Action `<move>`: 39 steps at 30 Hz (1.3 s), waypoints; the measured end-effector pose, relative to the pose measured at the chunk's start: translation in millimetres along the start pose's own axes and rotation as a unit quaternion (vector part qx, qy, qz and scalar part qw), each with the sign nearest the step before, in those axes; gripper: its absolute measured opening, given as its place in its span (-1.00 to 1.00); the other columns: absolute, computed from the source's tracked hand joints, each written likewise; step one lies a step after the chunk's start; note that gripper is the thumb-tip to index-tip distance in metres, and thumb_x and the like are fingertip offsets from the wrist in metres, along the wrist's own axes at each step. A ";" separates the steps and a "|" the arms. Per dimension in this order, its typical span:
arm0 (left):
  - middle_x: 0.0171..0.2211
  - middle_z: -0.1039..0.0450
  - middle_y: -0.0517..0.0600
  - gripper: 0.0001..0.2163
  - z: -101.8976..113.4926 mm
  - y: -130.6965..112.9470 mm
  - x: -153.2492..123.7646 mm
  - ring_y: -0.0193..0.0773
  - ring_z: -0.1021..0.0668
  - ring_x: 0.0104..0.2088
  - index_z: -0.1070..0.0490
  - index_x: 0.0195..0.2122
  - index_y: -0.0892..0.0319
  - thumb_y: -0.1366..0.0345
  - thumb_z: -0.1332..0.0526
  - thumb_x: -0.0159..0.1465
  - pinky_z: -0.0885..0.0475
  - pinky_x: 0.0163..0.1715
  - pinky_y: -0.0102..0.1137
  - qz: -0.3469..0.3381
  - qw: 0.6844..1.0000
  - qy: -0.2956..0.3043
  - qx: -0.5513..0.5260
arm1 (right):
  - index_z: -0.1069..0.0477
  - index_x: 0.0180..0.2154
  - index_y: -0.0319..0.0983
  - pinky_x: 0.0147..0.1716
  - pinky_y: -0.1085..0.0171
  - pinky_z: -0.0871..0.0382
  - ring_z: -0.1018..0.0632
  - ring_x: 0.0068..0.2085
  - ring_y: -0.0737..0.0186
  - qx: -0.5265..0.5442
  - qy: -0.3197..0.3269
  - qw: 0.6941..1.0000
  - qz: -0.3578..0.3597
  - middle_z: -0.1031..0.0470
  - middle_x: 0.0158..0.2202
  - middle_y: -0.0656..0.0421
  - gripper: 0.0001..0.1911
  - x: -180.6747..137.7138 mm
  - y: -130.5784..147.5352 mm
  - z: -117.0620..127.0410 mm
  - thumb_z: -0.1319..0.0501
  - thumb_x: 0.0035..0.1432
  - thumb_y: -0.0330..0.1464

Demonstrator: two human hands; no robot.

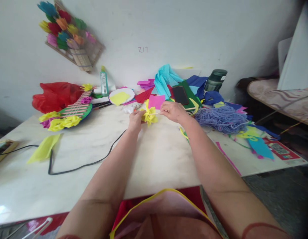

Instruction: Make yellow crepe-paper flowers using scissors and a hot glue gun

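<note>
My left hand (136, 120) is closed on a yellow crepe-paper flower (151, 117) with ruffled petals, held just above the table. A thin pale wooden stick (190, 109) passes through my right hand (172, 111), which is pinched around it. One end of the stick reaches to the middle of the flower; the other sticks out to the right. Just behind the hands lies a square of pink paper (156, 101).
A decorated green piece with yellow flowers (75, 111) and a red plastic bag (54, 96) lie at the left. A black cable (86, 165) crosses the table. Blue yarn (220, 119), a phone (180, 95) and a dark bottle (215, 80) are at the right.
</note>
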State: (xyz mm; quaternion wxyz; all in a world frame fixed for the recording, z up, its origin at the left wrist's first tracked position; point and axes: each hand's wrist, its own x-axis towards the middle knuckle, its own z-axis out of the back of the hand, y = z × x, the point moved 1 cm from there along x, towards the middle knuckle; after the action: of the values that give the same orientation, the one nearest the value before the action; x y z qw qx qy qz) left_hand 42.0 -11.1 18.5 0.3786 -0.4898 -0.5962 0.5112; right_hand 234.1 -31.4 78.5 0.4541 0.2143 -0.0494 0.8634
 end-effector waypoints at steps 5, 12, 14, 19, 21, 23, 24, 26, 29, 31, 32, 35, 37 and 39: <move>-0.65 -0.36 -0.07 -0.78 -2.0 0.9 0.4 -0.29 -0.45 -0.58 -0.35 -0.57 0.18 0.21 -0.32 -0.20 -0.36 -0.60 -0.43 0.014 1.000 0.003 -0.009 | -0.60 -0.34 -0.21 -0.34 0.28 -0.19 -0.52 -0.23 0.21 0.009 -0.004 1.000 -0.004 -0.58 -0.19 0.11 -0.85 -1.0 -1.2 -0.8 -0.23 0.19 -0.37; -0.62 -0.37 -0.07 -0.76 -2.8 -0.3 -1.7 -0.28 -0.45 -0.58 -0.35 -0.53 0.17 0.23 -0.33 -0.21 -0.36 -0.60 -0.41 0.027 0.999 0.008 -0.025 | -0.59 -0.34 -0.21 -0.36 0.28 -0.17 -0.53 -0.21 0.21 0.003 -0.008 1.000 -0.001 -0.59 -0.17 0.12 -0.85 -1.2 -2.6 -2.0 -0.25 0.19 -0.34; -0.62 -0.37 -0.07 -0.76 -2.5 -0.6 -2.2 -0.30 -0.44 -0.58 -0.34 -0.53 0.17 0.24 -0.34 -0.21 -0.36 -0.61 -0.41 0.029 0.999 0.010 -0.030 | -0.60 -0.32 -0.21 -0.36 0.28 -0.16 -0.53 -0.21 0.21 -0.002 0.000 1.000 -0.001 -0.59 -0.16 0.12 -0.84 -1.1 -2.0 -1.4 -0.23 0.21 -0.34; -0.64 -0.36 -0.06 -0.77 -3.6 -1.2 -2.9 -0.31 -0.42 -0.61 -0.32 -0.54 0.16 0.27 -0.33 -0.20 -0.33 -0.64 -0.43 0.041 0.999 0.008 -0.031 | -0.59 -0.31 -0.22 -0.35 0.27 -0.16 -0.52 -0.22 0.21 -0.002 0.017 1.000 0.004 -0.59 -0.15 0.11 -0.81 -1.8 -0.3 1.0 -0.20 0.23 -0.35; -0.64 -0.35 -0.07 -0.78 -4.1 -1.0 -2.8 -0.31 -0.42 -0.61 -0.32 -0.53 0.15 0.28 -0.33 -0.19 -0.32 -0.64 -0.43 0.045 0.999 0.009 -0.028 | -0.59 -0.31 -0.22 -0.35 0.28 -0.16 -0.52 -0.22 0.21 -0.002 0.021 1.000 0.005 -0.59 -0.15 0.11 -0.81 -2.1 0.0 1.6 -0.19 0.23 -0.35; -0.64 -0.34 -0.08 -0.77 -4.3 -0.6 -2.4 -0.31 -0.42 -0.62 -0.31 -0.52 0.15 0.29 -0.33 -0.18 -0.32 -0.64 -0.43 0.049 0.998 0.011 -0.026 | -0.59 -0.32 -0.23 -0.36 0.28 -0.15 -0.52 -0.22 0.21 -0.002 0.020 1.000 0.006 -0.59 -0.16 0.11 -0.81 -2.4 -0.2 1.8 -0.20 0.23 -0.35; -0.64 -0.34 -0.09 -0.77 -4.3 -0.3 -2.2 -0.31 -0.42 -0.62 -0.31 -0.52 0.15 0.29 -0.33 -0.18 -0.32 -0.64 -0.44 0.051 0.998 0.012 -0.025 | -0.59 -0.33 -0.22 -0.37 0.28 -0.14 -0.52 -0.23 0.21 -0.003 0.020 1.000 0.005 -0.60 -0.17 0.11 -0.81 -2.4 -0.4 1.8 -0.20 0.23 -0.35; -0.64 -0.34 -0.09 -0.77 -4.1 0.0 -1.9 -0.32 -0.42 -0.63 -0.30 -0.52 0.15 0.29 -0.34 -0.16 -0.31 -0.65 -0.45 0.054 0.998 0.016 -0.023 | -0.59 -0.34 -0.22 -0.38 0.28 -0.12 -0.51 -0.24 0.22 -0.003 0.020 1.000 0.003 -0.60 -0.19 0.11 -0.81 -2.5 -1.1 1.7 -0.20 0.23 -0.34; -0.62 -0.36 -0.10 -0.77 -4.0 -0.2 -2.5 -0.34 -0.43 -0.63 -0.34 -0.47 0.16 0.30 -0.34 -0.15 -0.32 -0.66 -0.46 0.047 0.998 0.034 -0.025 | -0.59 -0.35 -0.22 -0.39 0.29 -0.11 -0.51 -0.25 0.23 -0.002 0.021 1.000 0.001 -0.59 -0.20 0.12 -0.80 -2.7 -2.7 1.6 -0.21 0.23 -0.33; -0.60 -0.37 -0.13 -0.72 -3.8 -0.6 -3.7 -0.34 -0.44 -0.62 -0.40 -0.34 0.15 0.32 -0.33 -0.13 -0.34 -0.65 -0.47 0.032 0.998 0.046 -0.031 | -0.60 -0.34 -0.22 -0.39 0.30 -0.11 -0.51 -0.25 0.24 0.002 0.022 1.000 -0.004 -0.59 -0.21 0.13 -0.80 -3.0 -4.2 1.8 -0.21 0.22 -0.32; -0.60 -0.37 -0.15 -0.67 -3.6 -0.8 -4.4 -0.33 -0.45 -0.62 -0.42 -0.26 0.13 0.32 -0.33 -0.12 -0.35 -0.64 -0.47 0.022 0.998 0.052 -0.033 | -0.60 -0.34 -0.22 -0.39 0.30 -0.11 -0.50 -0.25 0.24 0.004 0.021 1.000 -0.007 -0.59 -0.22 0.13 -0.80 -3.2 -4.8 1.9 -0.22 0.22 -0.31; -0.57 -0.39 -0.15 -0.58 -2.5 -1.3 -7.1 -0.32 -0.47 -0.60 -0.41 -0.13 0.08 0.30 -0.32 -0.08 -0.39 -0.63 -0.46 0.001 0.996 0.083 -0.028 | -0.61 -0.35 -0.21 -0.39 0.30 -0.11 -0.49 -0.28 0.26 0.010 0.018 1.000 -0.014 -0.59 -0.26 0.15 -0.80 -3.8 -6.4 2.5 -0.22 0.20 -0.31; -0.54 -0.42 -0.13 -0.59 -1.5 -2.6 -8.9 -0.30 -0.50 -0.57 -0.42 -0.14 0.09 0.27 -0.33 -0.07 -0.42 -0.62 -0.44 -0.004 0.993 0.112 -0.026 | -0.62 -0.36 -0.21 -0.38 0.31 -0.12 -0.48 -0.31 0.27 0.012 0.018 1.000 -0.020 -0.59 -0.28 0.16 -0.81 -4.2 -7.3 2.8 -0.23 0.19 -0.31; -0.52 -0.43 -0.11 -0.62 -0.3 -5.1 -10.6 -0.29 -0.53 -0.55 -0.42 -0.18 0.11 0.27 -0.33 -0.08 -0.46 -0.60 -0.42 -0.001 0.991 0.134 -0.028 | -0.62 -0.36 -0.21 -0.39 0.31 -0.12 -0.47 -0.31 0.27 0.015 0.021 0.999 -0.026 -0.59 -0.29 0.16 -0.81 -4.5 -8.5 2.8 -0.24 0.18 -0.32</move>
State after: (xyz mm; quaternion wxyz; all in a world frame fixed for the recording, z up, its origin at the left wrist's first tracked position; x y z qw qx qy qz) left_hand 43.8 -21.2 24.1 0.4418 -0.5634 -0.5547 0.4239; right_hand 244.1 -30.7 78.2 0.4743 0.2041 -0.0217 0.8561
